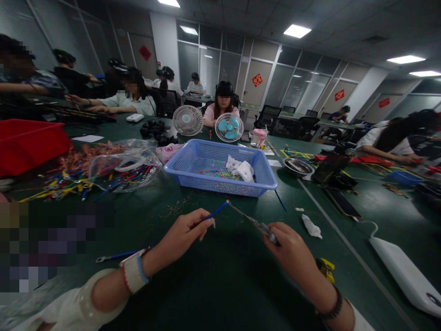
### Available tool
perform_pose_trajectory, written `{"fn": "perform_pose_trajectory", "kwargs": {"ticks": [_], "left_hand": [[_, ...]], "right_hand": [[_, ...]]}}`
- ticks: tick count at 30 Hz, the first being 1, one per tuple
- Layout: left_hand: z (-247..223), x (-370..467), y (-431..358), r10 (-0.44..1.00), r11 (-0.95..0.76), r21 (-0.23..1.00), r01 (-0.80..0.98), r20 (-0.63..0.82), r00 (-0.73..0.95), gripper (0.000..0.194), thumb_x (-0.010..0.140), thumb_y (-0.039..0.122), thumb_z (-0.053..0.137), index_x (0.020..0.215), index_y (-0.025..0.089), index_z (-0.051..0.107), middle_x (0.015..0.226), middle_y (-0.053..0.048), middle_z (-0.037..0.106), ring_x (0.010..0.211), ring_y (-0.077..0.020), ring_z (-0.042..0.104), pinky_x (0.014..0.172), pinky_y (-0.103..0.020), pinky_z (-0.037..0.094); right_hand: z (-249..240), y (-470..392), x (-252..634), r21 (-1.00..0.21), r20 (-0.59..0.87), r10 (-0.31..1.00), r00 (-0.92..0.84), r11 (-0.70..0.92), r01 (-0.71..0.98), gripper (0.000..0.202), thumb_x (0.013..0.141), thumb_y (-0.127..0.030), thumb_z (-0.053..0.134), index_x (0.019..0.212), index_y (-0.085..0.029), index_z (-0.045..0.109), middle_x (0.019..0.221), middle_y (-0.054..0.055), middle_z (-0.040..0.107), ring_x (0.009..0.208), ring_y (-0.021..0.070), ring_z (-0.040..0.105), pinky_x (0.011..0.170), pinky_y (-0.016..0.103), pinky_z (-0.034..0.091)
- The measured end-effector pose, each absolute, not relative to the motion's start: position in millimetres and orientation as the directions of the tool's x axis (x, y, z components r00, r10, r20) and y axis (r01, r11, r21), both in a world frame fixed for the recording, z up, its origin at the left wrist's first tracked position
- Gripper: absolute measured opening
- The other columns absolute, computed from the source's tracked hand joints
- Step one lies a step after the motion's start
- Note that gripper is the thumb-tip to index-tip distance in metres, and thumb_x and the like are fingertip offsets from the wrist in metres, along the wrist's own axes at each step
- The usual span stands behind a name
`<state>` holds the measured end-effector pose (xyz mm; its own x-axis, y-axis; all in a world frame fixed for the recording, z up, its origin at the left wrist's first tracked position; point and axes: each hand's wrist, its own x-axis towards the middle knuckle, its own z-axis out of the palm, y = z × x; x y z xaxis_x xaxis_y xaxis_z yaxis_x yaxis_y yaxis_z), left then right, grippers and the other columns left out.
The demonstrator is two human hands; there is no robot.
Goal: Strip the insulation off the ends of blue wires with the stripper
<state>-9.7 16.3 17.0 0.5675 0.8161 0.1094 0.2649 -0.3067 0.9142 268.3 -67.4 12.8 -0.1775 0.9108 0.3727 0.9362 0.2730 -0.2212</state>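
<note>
My left hand (193,230) pinches a blue cable (217,210) near its end, where a little bare copper shows. Under my left wrist runs a blue length with a metal ring lug (100,259); whether it is the same cable is hidden. My right hand (287,243) is closed around a thin-tipped metal tool (262,227) with a grey handle, its exact kind unclear. The tool's point reaches the cable's end or lies just beside it. Beyond both hands stands a blue plastic basket (220,186) holding small coloured bits and crumpled white tissue (245,171).
Cables with lugs and a clear plastic bag (124,168) lie left, beside a red bin (31,147). Two small fans (188,120) stand behind the basket. On the right are a metal bowl (298,167), a phone (342,202) and a white power bank (403,271). Several people sit around.
</note>
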Motion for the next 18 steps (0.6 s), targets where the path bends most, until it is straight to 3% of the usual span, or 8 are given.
{"fn": "perform_pose_trajectory", "kwargs": {"ticks": [10, 18], "left_hand": [[24, -7, 15, 0.786, -0.323, 0.885, 0.334, 0.055, 0.616, 0.038, 0.096, 0.040, 0.036, 0.092, 0.019, 0.068, 0.058, 0.004, 0.053, 0.052, -0.0114, 0.048, 0.051, -0.020, 0.036], [21, -8, 17, 0.729, -0.307, 0.898, 0.314, 0.009, 0.685, 0.040, 0.097, 0.040, 0.034, 0.089, 0.018, 0.066, 0.058, 0.004, 0.051, 0.052, -0.0112, 0.047, 0.053, -0.021, 0.037]], "right_hand": [[11, -61, 275, -0.242, 0.456, 0.868, -0.198, 0.334, 0.911, 0.007, 0.081, -0.016, 0.057, 0.081, -0.019, 0.063, 0.104, 0.010, 0.066, 0.092, 0.0220, 0.062, 0.081, 0.037, 0.053], [15, -56, 295, -0.120, 0.597, 0.779, -0.193, 0.324, 0.938, 0.012, 0.077, -0.021, 0.061, 0.089, -0.020, 0.058, 0.121, 0.013, 0.059, 0.114, 0.0304, 0.054, 0.096, 0.054, 0.046]]}}
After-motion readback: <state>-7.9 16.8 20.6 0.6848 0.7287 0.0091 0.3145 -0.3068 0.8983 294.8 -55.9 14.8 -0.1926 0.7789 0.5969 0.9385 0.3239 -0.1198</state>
